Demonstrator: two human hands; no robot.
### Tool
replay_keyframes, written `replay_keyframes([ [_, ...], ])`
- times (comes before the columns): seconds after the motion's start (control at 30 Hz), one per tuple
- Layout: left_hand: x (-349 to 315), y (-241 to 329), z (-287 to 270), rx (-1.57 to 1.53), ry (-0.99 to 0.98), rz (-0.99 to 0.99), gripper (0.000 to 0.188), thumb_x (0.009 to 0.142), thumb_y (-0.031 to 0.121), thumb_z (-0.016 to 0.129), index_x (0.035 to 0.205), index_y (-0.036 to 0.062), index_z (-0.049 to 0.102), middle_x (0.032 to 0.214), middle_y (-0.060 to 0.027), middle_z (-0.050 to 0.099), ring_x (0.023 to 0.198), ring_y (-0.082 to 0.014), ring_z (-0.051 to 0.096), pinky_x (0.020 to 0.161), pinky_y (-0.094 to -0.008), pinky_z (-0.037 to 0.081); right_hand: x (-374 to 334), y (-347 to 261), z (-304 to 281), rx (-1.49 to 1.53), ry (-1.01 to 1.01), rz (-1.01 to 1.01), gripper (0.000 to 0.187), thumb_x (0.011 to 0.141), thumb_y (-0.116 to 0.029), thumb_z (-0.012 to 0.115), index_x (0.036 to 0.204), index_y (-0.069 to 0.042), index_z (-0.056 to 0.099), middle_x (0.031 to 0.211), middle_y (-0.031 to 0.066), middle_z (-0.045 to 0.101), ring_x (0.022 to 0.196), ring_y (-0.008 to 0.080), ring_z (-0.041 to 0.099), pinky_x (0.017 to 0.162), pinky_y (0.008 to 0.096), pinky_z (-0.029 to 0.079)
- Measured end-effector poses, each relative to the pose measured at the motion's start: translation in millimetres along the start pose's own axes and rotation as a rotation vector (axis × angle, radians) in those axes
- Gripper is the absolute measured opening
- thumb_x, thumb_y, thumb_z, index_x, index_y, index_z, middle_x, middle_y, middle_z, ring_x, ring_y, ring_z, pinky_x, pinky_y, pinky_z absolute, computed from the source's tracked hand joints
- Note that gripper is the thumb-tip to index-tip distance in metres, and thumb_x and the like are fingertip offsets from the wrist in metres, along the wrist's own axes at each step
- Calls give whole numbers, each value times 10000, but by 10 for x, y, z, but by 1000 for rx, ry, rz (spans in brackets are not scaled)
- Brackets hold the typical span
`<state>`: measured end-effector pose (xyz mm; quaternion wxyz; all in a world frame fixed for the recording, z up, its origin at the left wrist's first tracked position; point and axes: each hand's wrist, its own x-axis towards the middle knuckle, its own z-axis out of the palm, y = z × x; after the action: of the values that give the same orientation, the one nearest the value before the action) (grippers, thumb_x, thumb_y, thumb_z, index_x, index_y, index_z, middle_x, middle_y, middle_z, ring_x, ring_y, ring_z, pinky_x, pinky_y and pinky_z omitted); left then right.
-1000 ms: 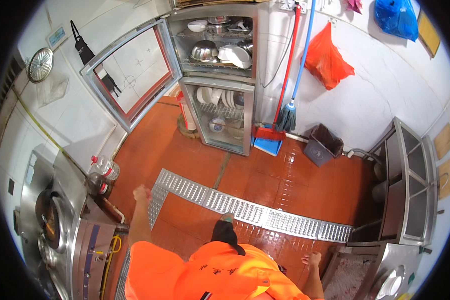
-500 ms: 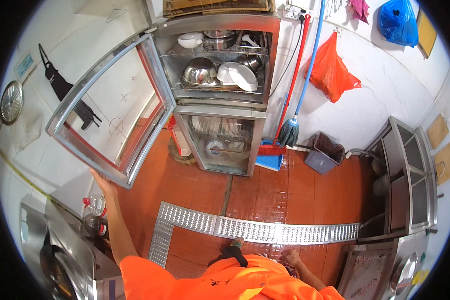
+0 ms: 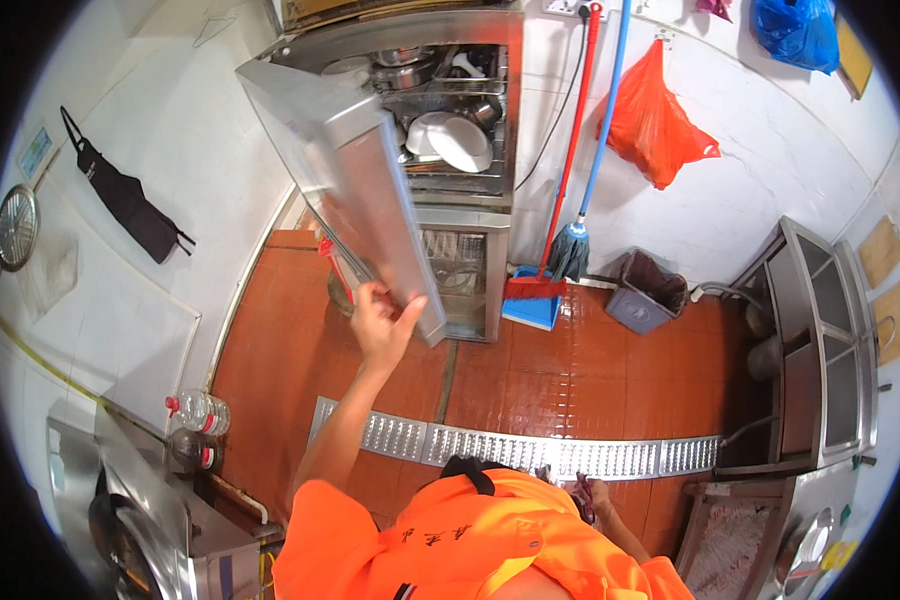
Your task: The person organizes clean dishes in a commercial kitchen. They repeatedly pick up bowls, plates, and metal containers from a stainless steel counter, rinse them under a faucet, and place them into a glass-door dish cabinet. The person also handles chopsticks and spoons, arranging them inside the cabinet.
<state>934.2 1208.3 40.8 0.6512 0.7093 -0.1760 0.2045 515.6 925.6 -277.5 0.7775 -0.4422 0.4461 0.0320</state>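
Note:
My left hand [image 3: 382,322] grips the lower edge of the upper glass door [image 3: 370,190] of a steel dish cabinet [image 3: 515,120]. The door is part-way swung, edge-on and blurred by motion. Behind it, wire shelves hold white bowls [image 3: 460,143], steel pots [image 3: 405,72] and other dishware, partly hidden by the door. The lower cabinet door [image 3: 450,265] is closed. Low in front of my orange shirt, my right hand [image 3: 602,497] is closed on a dark reddish cloth [image 3: 582,492], only partly visible.
Right of the cabinet stand a red broom [image 3: 570,150], a blue-handled mop [image 3: 572,250], a blue dustpan [image 3: 532,310] and a grey bin [image 3: 645,295]. A metal drain grate [image 3: 510,455] crosses the tiled floor. Steel shelving [image 3: 820,350] is at right; bottles [image 3: 200,410] stand at left.
My left hand has swung the upper cabinet door rightward from wide open to part-way across the opening. My right hand has shifted slightly right, and the cloth shows more.

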Motion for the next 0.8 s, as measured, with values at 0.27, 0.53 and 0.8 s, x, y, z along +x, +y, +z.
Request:
replay_keyframes([
  [0.27,978,-311,1599,496,102,326,455,663,410,780,776,99,468,520,-13,463,458,-215,512,443,-350,410,-231,-76,-431,-441,459,-69,153,787,1,478,797,37,627,633,114,622,488,189,599,389,284,428],
  [0.53,1706,-999,2193,225,-7,334,268,775,224,713,744,94,481,612,-57,614,503,-269,593,455,-383,442,-908,-112,201,-527,574,-10,169,777,-44,494,763,14,652,597,123,599,529,235,632,450,374,509],
  [0.8,1470,-1099,1948,28,-159,243,189,816,213,660,761,61,563,630,-88,594,542,-242,606,502,-326,447,-211,-707,842,-644,390,-28,167,778,-52,500,758,8,654,600,124,601,535,233,632,456,373,506],
])
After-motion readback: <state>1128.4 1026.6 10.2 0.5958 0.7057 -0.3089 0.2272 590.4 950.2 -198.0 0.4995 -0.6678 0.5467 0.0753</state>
